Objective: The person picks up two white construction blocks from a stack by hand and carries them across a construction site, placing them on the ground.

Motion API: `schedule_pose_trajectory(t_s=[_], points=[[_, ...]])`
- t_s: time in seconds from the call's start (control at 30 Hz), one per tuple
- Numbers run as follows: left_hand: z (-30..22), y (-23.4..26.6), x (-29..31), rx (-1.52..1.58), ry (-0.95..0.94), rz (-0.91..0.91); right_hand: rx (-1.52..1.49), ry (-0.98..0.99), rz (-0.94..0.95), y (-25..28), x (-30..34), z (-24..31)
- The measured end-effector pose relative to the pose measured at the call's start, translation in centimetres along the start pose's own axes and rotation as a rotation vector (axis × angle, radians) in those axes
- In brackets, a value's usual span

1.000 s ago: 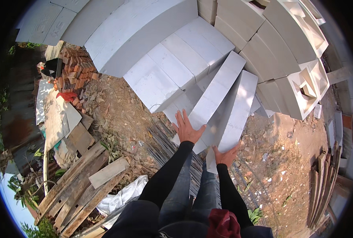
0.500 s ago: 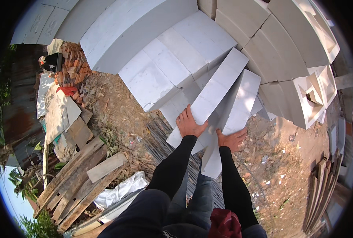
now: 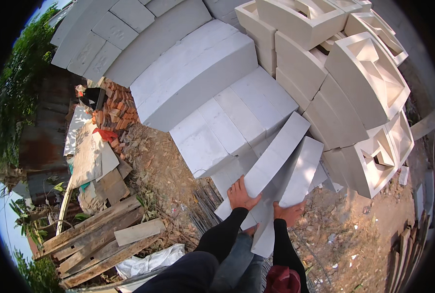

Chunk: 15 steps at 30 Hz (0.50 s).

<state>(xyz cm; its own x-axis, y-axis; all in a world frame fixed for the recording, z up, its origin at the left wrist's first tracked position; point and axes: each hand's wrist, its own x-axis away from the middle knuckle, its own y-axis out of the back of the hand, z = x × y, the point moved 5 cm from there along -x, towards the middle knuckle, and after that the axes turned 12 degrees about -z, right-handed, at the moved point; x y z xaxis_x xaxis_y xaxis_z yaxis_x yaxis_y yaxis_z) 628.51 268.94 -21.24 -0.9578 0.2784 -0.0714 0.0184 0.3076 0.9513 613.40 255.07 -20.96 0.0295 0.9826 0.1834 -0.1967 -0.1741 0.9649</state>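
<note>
Two long white lightweight concrete blocks lean side by side against a stack of similar blocks. My left hand (image 3: 243,194) is closed around the lower end of the left leaning block (image 3: 281,151), fingers on its outer side. At the lower end of the right leaning block (image 3: 303,168), my right hand (image 3: 290,213) has its thumb on one side and its fingers curled at the other. Between my forearms, another white block (image 3: 264,239) points down toward my legs. More blocks lie beneath, partly covered by the leaning pair. The undersides of both grips are hidden.
The white block stack (image 3: 237,117) rises ahead. Cream hollow vent blocks (image 3: 369,78) are piled at the right. Thin metal rods (image 3: 205,207) lie by my legs. Old planks (image 3: 95,234), a white sack (image 3: 151,261) and broken bricks (image 3: 115,105) are at the left; more boards (image 3: 408,254) lean at the right.
The view has tilted up, so blocks and hands sit lower in the picture and more of the stacks shows. Both hands keep the same places on the leaning blocks.
</note>
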Motion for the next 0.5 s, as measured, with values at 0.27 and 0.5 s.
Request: schedule_pose_trajectory(t_s=[0.27,0.5], points=[[-0.4,-0.3,0.2,-0.005,-0.024,-0.038,-0.013,0.017,0.064,-0.9,-0.7,-0.8],[-0.7,-1.0,0.5,-0.008,-0.081,-0.072,-0.143,0.083,0.094,-0.3,-2.7,-5.9]])
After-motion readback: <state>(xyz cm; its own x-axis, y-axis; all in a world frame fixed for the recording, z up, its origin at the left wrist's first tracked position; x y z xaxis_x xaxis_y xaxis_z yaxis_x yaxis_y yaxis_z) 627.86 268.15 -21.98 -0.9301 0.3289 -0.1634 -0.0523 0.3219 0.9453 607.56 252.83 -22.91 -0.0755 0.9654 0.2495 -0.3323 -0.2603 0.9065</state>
